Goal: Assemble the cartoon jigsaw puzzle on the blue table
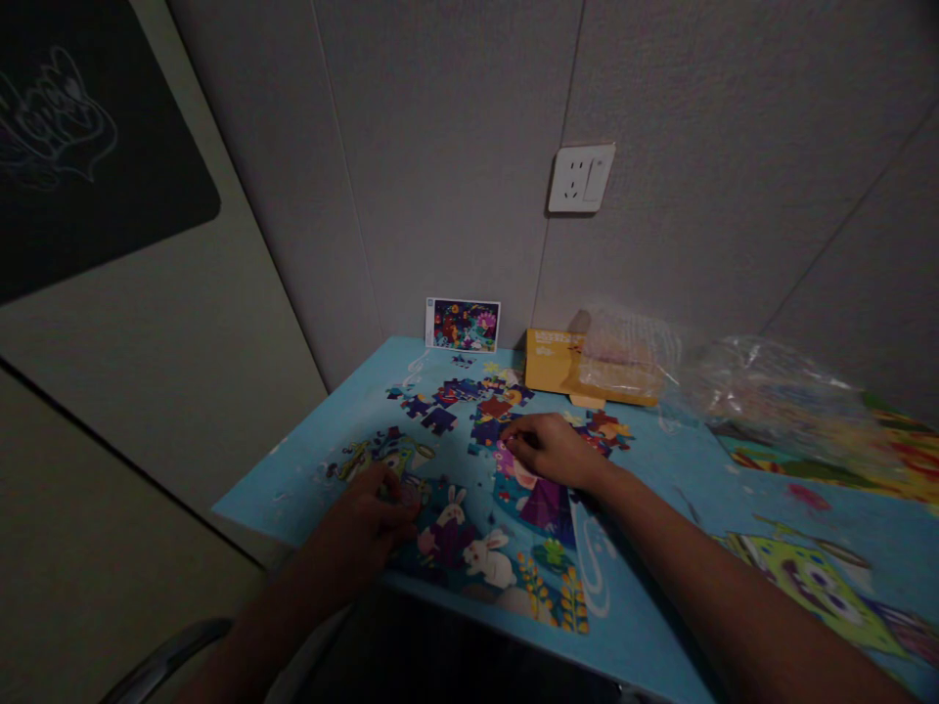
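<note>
A partly joined jigsaw puzzle (pixel 490 561) with white rabbits, plants and a frog lies on the blue cartoon-print table (pixel 308 455). My right hand (pixel 547 452) is over its upper part, thumb and fingers pinched on what looks like a small pinkish puzzle piece, mostly covered by the fingers. My left hand (pixel 374 513) rests by the puzzle's left edge with its fingers curled together; what they hold, if anything, is hidden. Loose dark-blue puzzle pieces (pixel 439 420) and small joined clusters lie beyond both hands.
A picture card (pixel 464 325) leans against the wall at the table's back. To its right are a yellow box (pixel 550 362) and crumpled clear plastic bags (pixel 770 381). A wall socket (pixel 581 178) is above. A curved metal chair part (pixel 168 660) shows at lower left.
</note>
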Tool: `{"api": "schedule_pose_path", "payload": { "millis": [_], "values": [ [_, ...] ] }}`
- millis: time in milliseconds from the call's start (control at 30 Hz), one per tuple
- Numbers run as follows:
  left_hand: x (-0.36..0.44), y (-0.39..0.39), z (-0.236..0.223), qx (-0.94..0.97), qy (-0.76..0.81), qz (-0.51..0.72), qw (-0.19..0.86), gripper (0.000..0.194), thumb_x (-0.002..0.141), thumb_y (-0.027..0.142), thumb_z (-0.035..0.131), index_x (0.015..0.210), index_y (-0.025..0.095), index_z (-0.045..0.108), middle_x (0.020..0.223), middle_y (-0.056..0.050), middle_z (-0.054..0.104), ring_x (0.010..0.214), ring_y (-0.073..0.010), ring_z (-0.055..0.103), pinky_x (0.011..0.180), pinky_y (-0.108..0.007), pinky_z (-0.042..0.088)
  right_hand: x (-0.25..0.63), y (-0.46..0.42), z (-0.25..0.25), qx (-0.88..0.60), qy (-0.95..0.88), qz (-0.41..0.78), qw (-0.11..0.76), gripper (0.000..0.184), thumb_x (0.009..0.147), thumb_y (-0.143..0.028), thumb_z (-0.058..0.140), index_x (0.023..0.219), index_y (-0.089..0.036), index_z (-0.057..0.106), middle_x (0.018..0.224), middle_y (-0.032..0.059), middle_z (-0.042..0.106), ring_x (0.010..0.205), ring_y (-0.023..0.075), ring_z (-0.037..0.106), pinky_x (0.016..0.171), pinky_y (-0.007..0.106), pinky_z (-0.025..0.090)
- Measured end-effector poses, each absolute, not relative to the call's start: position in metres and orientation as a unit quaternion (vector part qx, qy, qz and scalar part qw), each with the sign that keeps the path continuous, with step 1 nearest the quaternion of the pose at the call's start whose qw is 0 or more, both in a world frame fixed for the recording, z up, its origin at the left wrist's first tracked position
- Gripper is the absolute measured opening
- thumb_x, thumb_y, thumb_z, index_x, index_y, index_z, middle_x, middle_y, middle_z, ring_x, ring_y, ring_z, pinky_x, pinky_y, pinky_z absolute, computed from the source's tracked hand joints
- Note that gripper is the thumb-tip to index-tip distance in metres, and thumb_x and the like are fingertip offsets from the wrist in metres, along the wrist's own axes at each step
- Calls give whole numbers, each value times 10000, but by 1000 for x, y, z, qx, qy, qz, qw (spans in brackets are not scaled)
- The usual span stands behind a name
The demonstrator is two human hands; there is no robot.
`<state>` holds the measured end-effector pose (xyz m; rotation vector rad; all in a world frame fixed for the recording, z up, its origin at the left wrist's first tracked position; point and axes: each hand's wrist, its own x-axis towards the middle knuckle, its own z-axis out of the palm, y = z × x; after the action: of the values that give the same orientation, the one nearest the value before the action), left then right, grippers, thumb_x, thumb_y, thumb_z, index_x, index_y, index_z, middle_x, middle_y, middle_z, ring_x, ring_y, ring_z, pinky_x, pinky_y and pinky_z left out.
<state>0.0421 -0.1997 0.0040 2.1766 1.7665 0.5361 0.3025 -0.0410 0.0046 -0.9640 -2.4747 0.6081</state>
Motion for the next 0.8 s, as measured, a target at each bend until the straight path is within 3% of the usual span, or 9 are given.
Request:
{"api": "schedule_pose_path", "payload": {
  "millis": [367, 567, 633, 733, 800],
  "values": [
    [45, -188, 0, 761, 614, 171, 119, 198, 860, 227, 586, 750, 219, 751, 883, -45, 529, 810, -171, 542, 718, -290, 428, 305, -38, 4, -359, -889, 198, 204, 227, 823, -166, 520, 889, -155, 737, 757, 40, 705, 626, 139, 577, 605, 239, 376],
    [50, -156, 41, 809, 572, 113, 69, 192, 825, 226, 637, 666, 219, 744, 773, -30, 559, 718, -151, 532, 652, -265, 397, 305, -39, 3, -365, -884, 207, 207, 228, 827, -169, 517, 904, -163, 731, 726, 25, 691, 592, 130, 551, 589, 233, 366],
    [57, -126, 53, 817, 552, 169, 2, 198, 828, 229, 632, 665, 189, 738, 711, -29, 559, 697, -150, 533, 657, -262, 399, 305, -39, 4, -369, -880, 215, 208, 222, 834, -177, 516, 895, -163, 729, 693, 19, 675, 574, 126, 533, 573, 229, 357],
    [63, -69, 48, 742, 546, 366, -130, 265, 893, 284, 541, 792, 167, 756, 725, -47, 588, 704, -154, 550, 700, -266, 422, 304, -41, 6, -375, -873, 230, 210, 211, 839, -186, 517, 869, -165, 725, 662, 11, 654, 559, 122, 512, 553, 226, 348],
    [62, -34, 31, 716, 519, 446, -142, 303, 906, 306, 511, 816, 155, 758, 687, -53, 620, 677, -152, 570, 680, -251, 430, 304, -42, 7, -382, -867, 241, 210, 209, 839, -187, 517, 859, -166, 724, 653, 7, 649, 552, 119, 504, 547, 225, 347]
  ]
}}
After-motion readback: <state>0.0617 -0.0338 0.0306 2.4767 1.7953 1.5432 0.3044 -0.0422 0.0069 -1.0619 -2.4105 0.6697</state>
